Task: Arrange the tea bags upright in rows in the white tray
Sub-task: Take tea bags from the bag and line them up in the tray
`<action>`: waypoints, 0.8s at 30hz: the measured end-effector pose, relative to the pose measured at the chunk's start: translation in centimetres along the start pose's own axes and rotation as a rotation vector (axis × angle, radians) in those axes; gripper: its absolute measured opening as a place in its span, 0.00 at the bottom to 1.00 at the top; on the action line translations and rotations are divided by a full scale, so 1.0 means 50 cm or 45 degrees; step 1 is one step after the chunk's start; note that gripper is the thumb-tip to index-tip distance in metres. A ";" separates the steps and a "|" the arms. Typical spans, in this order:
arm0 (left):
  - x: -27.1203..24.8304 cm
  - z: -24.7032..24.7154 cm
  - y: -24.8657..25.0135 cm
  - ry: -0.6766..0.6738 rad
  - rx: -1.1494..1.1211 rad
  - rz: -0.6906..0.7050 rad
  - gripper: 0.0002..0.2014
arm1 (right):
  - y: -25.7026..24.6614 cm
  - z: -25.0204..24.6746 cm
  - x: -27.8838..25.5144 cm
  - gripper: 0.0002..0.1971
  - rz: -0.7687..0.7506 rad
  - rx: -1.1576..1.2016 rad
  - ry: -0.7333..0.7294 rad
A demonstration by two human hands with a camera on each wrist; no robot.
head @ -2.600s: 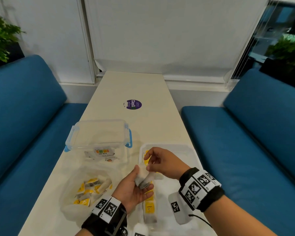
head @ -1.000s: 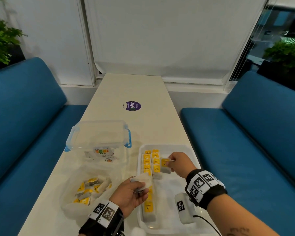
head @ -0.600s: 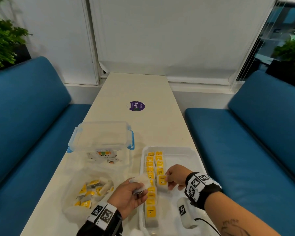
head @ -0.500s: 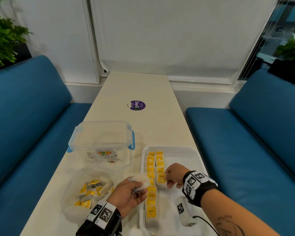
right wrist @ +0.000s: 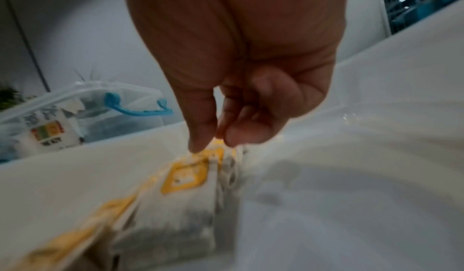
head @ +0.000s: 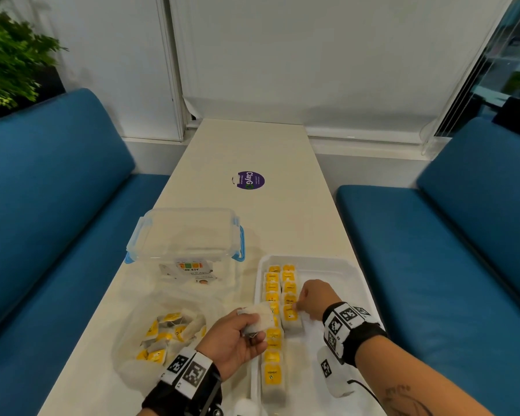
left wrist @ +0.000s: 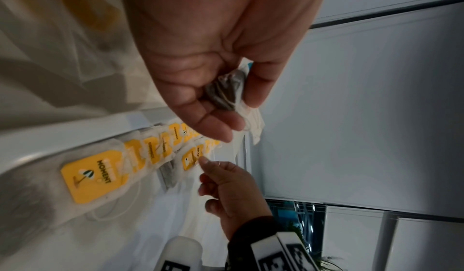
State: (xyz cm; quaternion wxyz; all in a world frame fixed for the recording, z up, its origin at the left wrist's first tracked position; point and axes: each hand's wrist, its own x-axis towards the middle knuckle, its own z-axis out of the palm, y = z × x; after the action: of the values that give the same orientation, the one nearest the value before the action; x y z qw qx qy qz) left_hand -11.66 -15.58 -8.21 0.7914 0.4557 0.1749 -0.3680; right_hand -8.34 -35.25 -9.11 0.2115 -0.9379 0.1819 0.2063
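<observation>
The white tray (head: 352, 269) lies at the near right of the table. In it stand two rows of tea bags (head: 272, 293) with yellow tags, leaning one on another. My right hand (head: 296, 307) pinches the top of the nearest tea bag of the second row (head: 291, 317); the right wrist view shows thumb and fingertips (right wrist: 200, 138) closed at its yellow tag (right wrist: 187, 174). My left hand (head: 254, 325) hovers by the tray's left rim. It grips a small stack of tea bags (head: 260, 317), seen between thumb and fingers in the left wrist view (left wrist: 229, 94).
A clear plastic bag with several loose tea bags (head: 168, 334) lies left of the tray. Behind it stands a lidded clear box with blue clips (head: 186, 238). A purple sticker (head: 250, 180) marks the table's middle. Blue benches (head: 451, 250) flank both sides.
My right hand took one tea bag from the left hand's stack, carried it into the tray and set it at the near end of the second row. The left hand kept its stack.
</observation>
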 end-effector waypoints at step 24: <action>0.003 0.006 -0.011 -0.083 0.045 -0.056 0.11 | -0.004 -0.054 -0.124 0.06 -0.435 0.687 0.280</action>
State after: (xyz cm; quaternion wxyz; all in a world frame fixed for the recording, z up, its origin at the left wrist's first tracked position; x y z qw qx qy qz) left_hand -12.00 -16.07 -8.47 0.7804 0.4533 0.1523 -0.4029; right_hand -12.67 -34.80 -3.97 0.4627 -0.8817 0.0919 0.0100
